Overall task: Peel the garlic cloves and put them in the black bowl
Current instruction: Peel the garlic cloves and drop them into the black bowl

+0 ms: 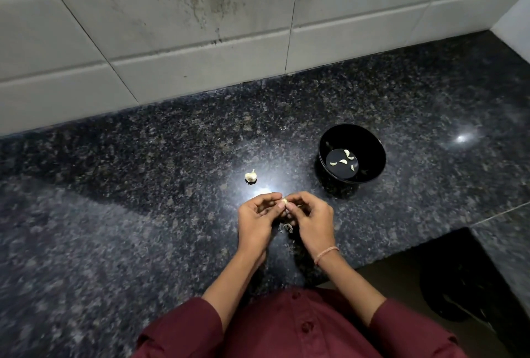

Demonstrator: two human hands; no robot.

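My left hand and my right hand meet just above the dark granite counter, and both pinch one small garlic clove between their fingertips. Loose papery garlic skins lie on the counter under my hands. A piece of garlic bulb sits on the counter a little beyond my left hand. The black bowl stands to the right of my hands and holds several peeled cloves.
The granite counter runs back to a white tiled wall. At the near right the counter is cut away, and a dark round object sits below on the floor. A bright light reflection lies near the bulb.
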